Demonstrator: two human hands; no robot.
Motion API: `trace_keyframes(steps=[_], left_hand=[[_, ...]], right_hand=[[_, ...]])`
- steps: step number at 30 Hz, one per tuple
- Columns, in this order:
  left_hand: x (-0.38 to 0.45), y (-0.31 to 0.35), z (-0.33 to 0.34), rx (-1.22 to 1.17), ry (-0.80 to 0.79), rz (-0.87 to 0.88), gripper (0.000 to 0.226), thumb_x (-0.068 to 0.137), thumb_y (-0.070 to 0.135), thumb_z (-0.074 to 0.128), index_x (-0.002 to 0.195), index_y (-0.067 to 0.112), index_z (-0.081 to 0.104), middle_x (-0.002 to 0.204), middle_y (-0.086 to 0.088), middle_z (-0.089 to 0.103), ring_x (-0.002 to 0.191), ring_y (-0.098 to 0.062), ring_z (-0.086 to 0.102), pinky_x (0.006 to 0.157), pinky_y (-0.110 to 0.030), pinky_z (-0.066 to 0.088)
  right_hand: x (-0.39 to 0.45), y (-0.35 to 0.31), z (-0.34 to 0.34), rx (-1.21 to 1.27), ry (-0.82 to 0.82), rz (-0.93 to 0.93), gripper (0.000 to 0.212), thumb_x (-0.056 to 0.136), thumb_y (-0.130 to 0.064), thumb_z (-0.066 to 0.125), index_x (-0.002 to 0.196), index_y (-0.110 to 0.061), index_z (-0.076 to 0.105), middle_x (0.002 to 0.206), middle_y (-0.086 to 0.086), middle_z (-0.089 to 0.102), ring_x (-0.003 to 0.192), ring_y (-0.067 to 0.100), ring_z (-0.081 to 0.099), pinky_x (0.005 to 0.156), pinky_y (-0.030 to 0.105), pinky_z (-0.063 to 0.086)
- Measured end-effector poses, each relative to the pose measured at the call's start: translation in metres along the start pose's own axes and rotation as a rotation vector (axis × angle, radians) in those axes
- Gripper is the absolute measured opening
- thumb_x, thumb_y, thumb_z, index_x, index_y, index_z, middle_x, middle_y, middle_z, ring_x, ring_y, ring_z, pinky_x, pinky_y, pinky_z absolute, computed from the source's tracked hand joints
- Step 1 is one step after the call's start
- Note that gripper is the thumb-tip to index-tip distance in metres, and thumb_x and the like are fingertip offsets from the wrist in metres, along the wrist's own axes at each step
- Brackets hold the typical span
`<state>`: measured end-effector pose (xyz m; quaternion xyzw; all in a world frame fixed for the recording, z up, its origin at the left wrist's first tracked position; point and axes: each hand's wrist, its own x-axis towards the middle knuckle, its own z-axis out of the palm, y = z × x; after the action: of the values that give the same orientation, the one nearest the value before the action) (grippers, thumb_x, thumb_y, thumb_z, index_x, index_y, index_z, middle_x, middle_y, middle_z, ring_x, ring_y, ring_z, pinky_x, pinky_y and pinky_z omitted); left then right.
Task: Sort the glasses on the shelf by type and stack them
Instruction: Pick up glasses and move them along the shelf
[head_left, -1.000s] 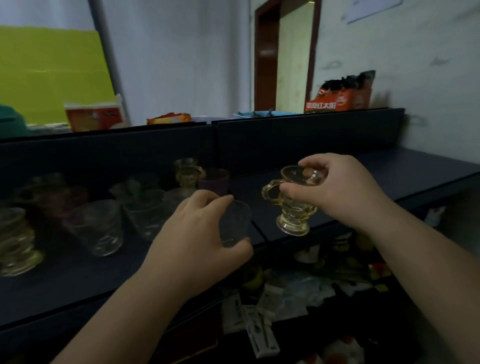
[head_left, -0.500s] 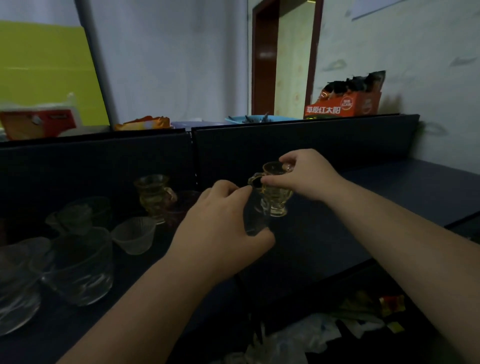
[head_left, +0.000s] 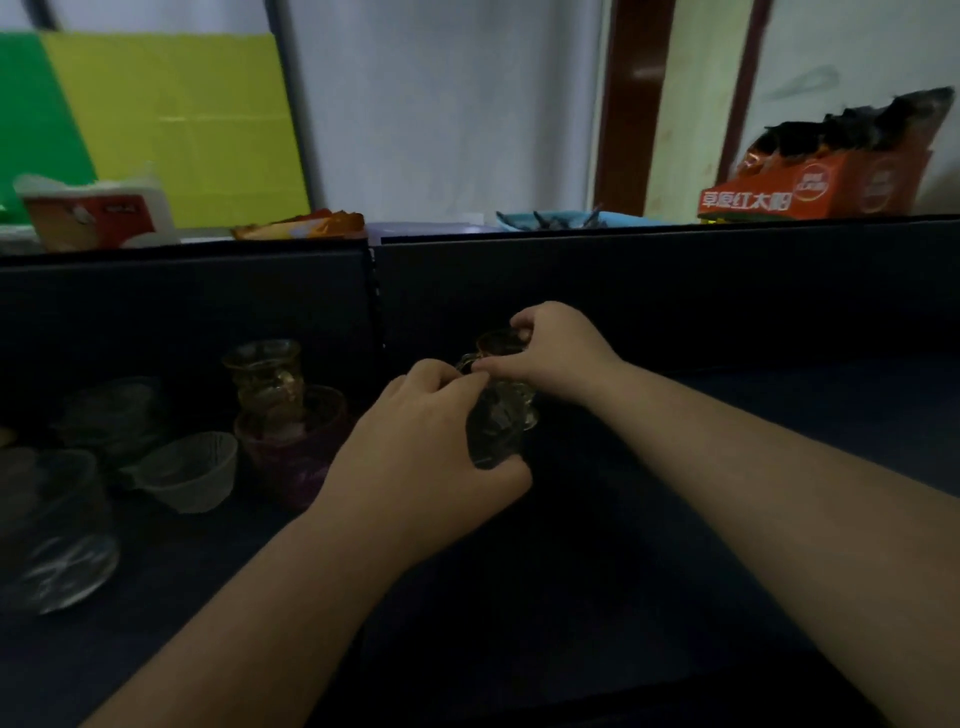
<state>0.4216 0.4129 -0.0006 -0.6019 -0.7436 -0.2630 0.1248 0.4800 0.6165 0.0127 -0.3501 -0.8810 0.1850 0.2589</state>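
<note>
My left hand (head_left: 421, 441) grips a small clear glass (head_left: 493, 434) low over the dark shelf (head_left: 597, 561). My right hand (head_left: 550, 353) pinches the rim of an amber handled cup (head_left: 501, 345) just behind and above that glass; the two glasses touch or overlap. To the left stand another amber cup (head_left: 265, 374), a purple glass (head_left: 288, 447), a frosted ribbed cup (head_left: 189, 470) and a large clear tumbler (head_left: 52, 535).
More dim glasses (head_left: 111, 415) sit at the far left. A dark back panel (head_left: 649, 291) rises behind the shelf. On top of it are an orange carton (head_left: 810, 187), a blue tray (head_left: 556, 219) and a red-white box (head_left: 96, 210).
Both hands have moved deeper over the shelf and come together; the amber cup now sits right behind the clear glass. The view has shifted toward the shelf.
</note>
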Motion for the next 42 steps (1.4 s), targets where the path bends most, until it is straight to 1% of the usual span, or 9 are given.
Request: trace_keyframes(steps=[3,6,9,12,14,23,30,34,42], left_hand=[[0.001,0.022,0.006,0.02,0.029,-0.077,0.068,0.073,0.061,0.056,0.133,0.031,0.047,0.117,0.019,0.037,0.104,-0.001,0.038,0.082,-0.019,0.037],[0.001,0.044,0.013,0.04,0.026,-0.141,0.074,0.074,0.062,0.056,0.14,0.034,0.041,0.12,0.019,0.036,0.106,0.0,0.037,0.084,-0.019,0.038],[0.003,0.059,0.022,0.083,0.046,-0.195,0.078,0.073,0.063,0.057,0.142,0.033,0.039,0.129,0.016,0.038,0.11,-0.002,0.038,0.086,-0.022,0.039],[0.005,0.072,0.032,0.106,0.021,-0.252,0.086,0.072,0.065,0.056,0.147,0.03,0.033,0.14,0.013,0.035,0.121,-0.008,0.039,0.094,-0.027,0.041],[0.011,0.082,0.037,0.106,0.011,-0.252,0.086,0.072,0.064,0.057,0.148,0.03,0.033,0.141,0.012,0.034,0.123,-0.009,0.039,0.095,-0.028,0.041],[0.059,0.121,0.066,0.031,-0.018,-0.08,0.084,0.072,0.063,0.059,0.146,0.029,0.037,0.137,0.012,0.039,0.117,-0.01,0.044,0.088,-0.026,0.04],[0.106,0.168,0.1,0.019,-0.099,-0.007,0.088,0.068,0.067,0.056,0.146,0.028,0.038,0.137,0.009,0.04,0.115,-0.014,0.047,0.092,-0.038,0.048],[0.132,0.187,0.122,0.023,-0.118,-0.031,0.088,0.069,0.066,0.057,0.146,0.027,0.039,0.137,0.007,0.041,0.114,-0.015,0.048,0.092,-0.038,0.048],[0.186,0.199,0.17,0.125,-0.118,-0.206,0.079,0.075,0.062,0.061,0.142,0.024,0.042,0.136,-0.003,0.042,0.117,-0.024,0.047,0.092,-0.04,0.047]], right_hand=[[0.007,0.005,0.001,0.058,-0.036,-0.058,0.092,0.064,-0.062,0.083,0.137,-0.013,0.055,0.128,0.003,0.06,0.112,0.018,0.06,0.093,0.038,0.054],[0.007,0.018,-0.006,0.064,-0.143,-0.134,0.096,0.063,-0.067,0.079,0.14,-0.017,0.051,0.129,0.002,0.057,0.109,0.018,0.06,0.09,0.039,0.055],[-0.003,0.041,-0.027,0.053,-0.186,-0.204,0.083,0.071,-0.063,0.078,0.136,-0.019,0.052,0.124,0.001,0.056,0.101,0.014,0.058,0.086,0.034,0.054],[-0.018,0.074,-0.056,-0.038,-0.183,-0.253,0.077,0.078,-0.055,0.076,0.141,-0.021,0.049,0.129,0.0,0.052,0.105,0.014,0.056,0.085,0.03,0.051],[-0.031,0.094,-0.075,-0.103,-0.17,-0.27,0.072,0.079,-0.053,0.075,0.14,-0.023,0.051,0.126,-0.002,0.053,0.103,0.012,0.056,0.084,0.028,0.05],[-0.109,0.163,-0.138,-0.256,-0.094,-0.122,0.063,0.083,-0.055,0.069,0.137,-0.026,0.053,0.126,-0.008,0.053,0.113,0.01,0.054,0.096,0.032,0.048],[-0.148,0.209,-0.185,-0.316,-0.017,-0.066,0.061,0.085,-0.056,0.064,0.137,-0.027,0.052,0.125,-0.012,0.051,0.113,0.008,0.052,0.094,0.031,0.047],[-0.153,0.239,-0.204,-0.327,-0.024,-0.072,0.06,0.085,-0.057,0.063,0.137,-0.029,0.052,0.123,-0.014,0.05,0.111,0.006,0.051,0.091,0.029,0.046],[-0.138,0.289,-0.228,-0.283,-0.059,-0.102,0.062,0.084,-0.059,0.063,0.139,-0.032,0.049,0.125,-0.017,0.048,0.112,0.004,0.051,0.093,0.028,0.047]])
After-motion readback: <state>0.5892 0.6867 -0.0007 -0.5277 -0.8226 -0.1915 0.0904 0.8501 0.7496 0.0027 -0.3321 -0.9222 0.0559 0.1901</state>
